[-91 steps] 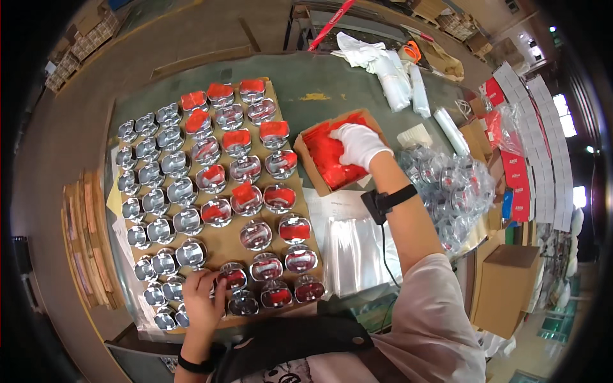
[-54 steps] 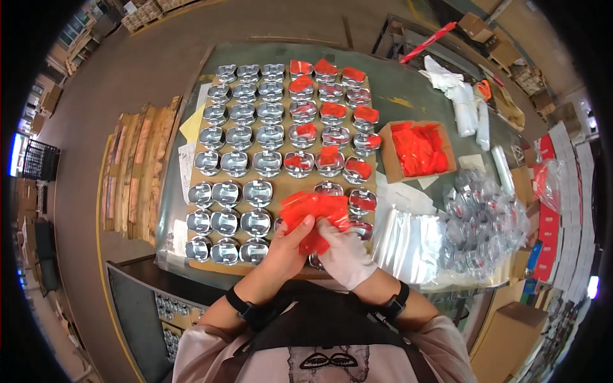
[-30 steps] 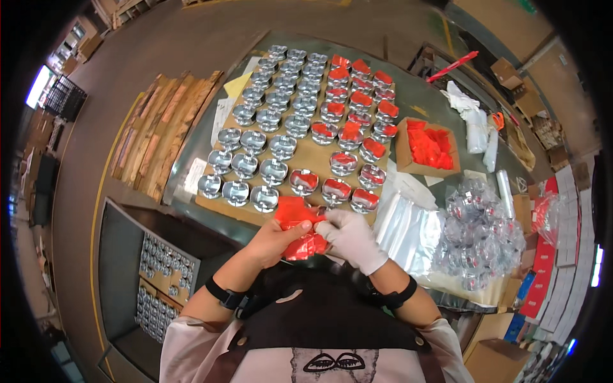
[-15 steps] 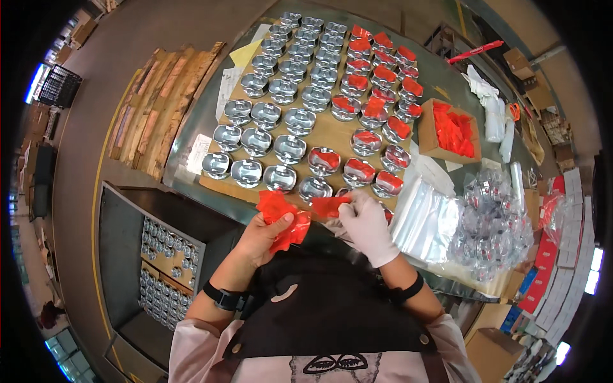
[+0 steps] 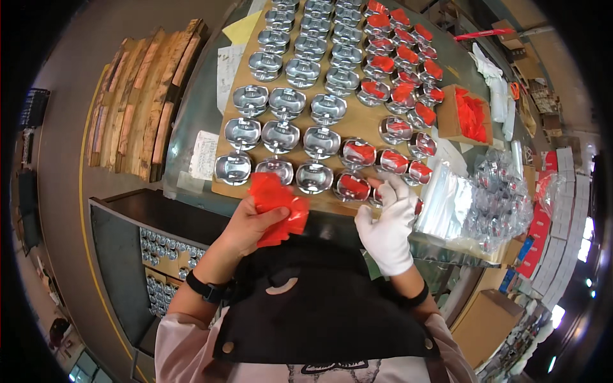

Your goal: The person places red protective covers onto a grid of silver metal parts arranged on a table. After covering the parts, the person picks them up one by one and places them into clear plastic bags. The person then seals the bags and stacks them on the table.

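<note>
My bare left hand is closed on a bunch of thin red plastic pieces, in front of the cardboard sheet's near edge. My right hand, in a white glove, has its fingers stretched apart over the near-right pistons and partly hides some of them. Just left of its fingertips is a metal piston with a red piece lying in its hollow. Bare silver pistons stand in rows on the left and middle of the cardboard; those on the right carry red pieces.
A cardboard box of red pieces stands at the right. Near it lie clear plastic bags and a heap of bagged pistons. Wooden pallets stand on the floor at left; below is a dark cart holding more pistons.
My right hand has let go of a red piece, now in a near-row piston, and moved right with its fingers opened. My left hand still holds its bunch. The view has shifted.
</note>
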The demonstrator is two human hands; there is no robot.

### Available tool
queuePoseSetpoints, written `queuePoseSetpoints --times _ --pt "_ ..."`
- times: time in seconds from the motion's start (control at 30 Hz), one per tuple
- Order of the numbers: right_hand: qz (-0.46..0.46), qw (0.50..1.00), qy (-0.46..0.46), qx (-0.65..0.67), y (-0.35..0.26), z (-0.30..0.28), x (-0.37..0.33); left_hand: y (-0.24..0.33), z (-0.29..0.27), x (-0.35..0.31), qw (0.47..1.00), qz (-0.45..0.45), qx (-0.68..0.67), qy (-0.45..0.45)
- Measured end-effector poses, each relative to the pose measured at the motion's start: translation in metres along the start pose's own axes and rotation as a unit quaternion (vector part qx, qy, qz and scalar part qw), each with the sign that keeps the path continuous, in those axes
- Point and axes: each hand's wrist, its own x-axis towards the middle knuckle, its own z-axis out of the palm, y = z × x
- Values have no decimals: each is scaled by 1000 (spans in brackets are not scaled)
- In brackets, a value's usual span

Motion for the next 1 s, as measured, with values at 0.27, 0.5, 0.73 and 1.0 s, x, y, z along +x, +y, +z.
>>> queuePoseSetpoints --times 0.27,0.5,0.73,1.0 --pt "260 831 -231 433 -32 37 16 3 -18 5 998 27 -48 13" --pt "-173 958 -143 -176 -14 74 47 5 -37 -5 998 11 -56 28" --pt "-21 952 -263 153 -85 25 80 13 -34 -4 996 12 52 -76" --pt "-29 927 -272 255 -58 52 68 24 -24 9 995 61 25 -72"
